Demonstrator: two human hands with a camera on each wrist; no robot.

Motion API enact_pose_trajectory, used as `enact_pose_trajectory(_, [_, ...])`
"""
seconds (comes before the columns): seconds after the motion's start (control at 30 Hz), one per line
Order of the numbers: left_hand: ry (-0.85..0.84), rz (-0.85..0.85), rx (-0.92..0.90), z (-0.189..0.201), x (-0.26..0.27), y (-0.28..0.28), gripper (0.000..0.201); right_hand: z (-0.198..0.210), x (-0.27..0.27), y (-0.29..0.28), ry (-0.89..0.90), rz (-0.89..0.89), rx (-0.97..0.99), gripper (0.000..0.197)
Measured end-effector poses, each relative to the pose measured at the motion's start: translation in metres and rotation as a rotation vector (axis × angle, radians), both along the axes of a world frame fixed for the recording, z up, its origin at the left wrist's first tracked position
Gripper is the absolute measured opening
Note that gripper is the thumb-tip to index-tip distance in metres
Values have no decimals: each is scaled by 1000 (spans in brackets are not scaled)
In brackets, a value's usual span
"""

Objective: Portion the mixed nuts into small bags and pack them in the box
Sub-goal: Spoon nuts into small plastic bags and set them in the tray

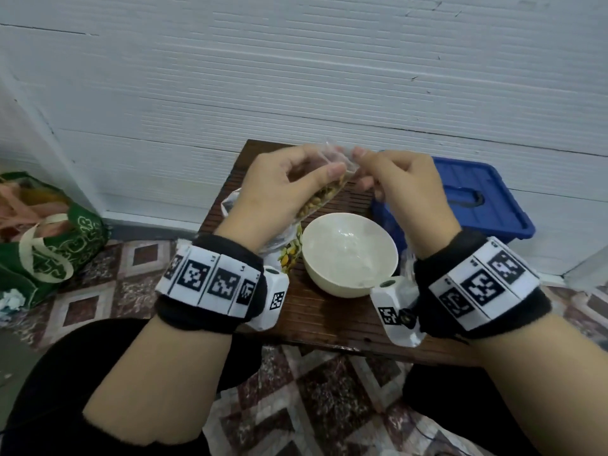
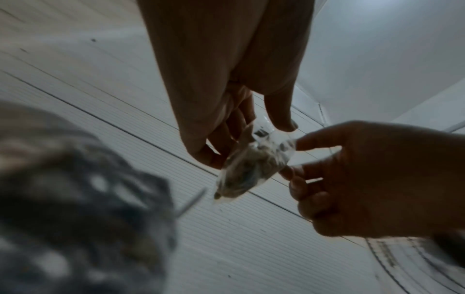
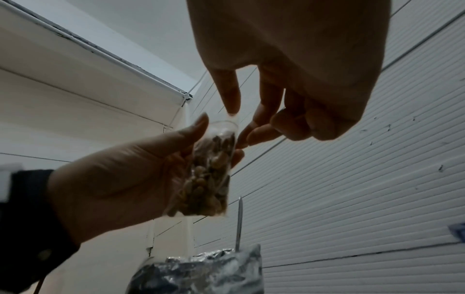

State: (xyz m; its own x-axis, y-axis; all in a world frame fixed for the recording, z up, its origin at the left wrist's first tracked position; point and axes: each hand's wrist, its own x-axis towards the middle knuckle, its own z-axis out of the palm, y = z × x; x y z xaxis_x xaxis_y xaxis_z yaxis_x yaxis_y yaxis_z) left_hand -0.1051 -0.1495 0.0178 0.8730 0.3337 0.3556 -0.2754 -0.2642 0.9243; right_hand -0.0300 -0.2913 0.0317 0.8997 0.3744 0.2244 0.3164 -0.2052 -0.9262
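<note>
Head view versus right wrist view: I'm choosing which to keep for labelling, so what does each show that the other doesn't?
Only the head view shows the white bowl, the blue box, the wooden table and the green bag. Only the right wrist view shows the small bag's full length, nuts reaching its bottom, and a thin metal handle rising from the foil pouch. Both show the left hand holding the small bag, the right hand at its top.

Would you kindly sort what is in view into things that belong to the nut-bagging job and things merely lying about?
Job:
- small clear bag of nuts, pinched by left hand and right hand
- foil nut pouch
- white bowl
- blue lidded box

Lying about:
- green tote bag
- crumpled paper
</note>
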Motion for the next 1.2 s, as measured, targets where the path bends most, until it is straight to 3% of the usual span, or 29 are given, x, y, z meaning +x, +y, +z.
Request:
enact_pose_trajectory(0.17, [16,-79,67,-15,11,-42,21,-4,0,-46,-65,-33,-130,34])
enact_pose_trajectory(0.33, [162,-294,92,-38,16,-66,68,-3,4,-82,-101,11,-252,33])
enact_pose_trajectory(0.4, [232,-358,141,-46,19,-68,76,-4,6,-92,-71,52,-252,32])
enact_pose_trajectory(0.63, [230,-304,169,-60,21,-79,35,-3,4,-103,54,106,-257,44])
enact_pose_trajectory(0.73, [259,-275,222,-65,21,-82,35,-1,-1,-104,-14,110,-364,49])
enact_pose_trajectory(0.9, [277,-258,202,-71,22,-87,42,-8,-1,-107,-157,12,-568,19])
enact_pose_trajectory(1.03, [363,-283,197,-71,23,-86,62,-5,13,-126,-102,-128,-547,17])
enact_pose_trajectory(1.2, [408,-135,231,-78,27,-76,49,-16,38,-156,17,-327,-717,22])
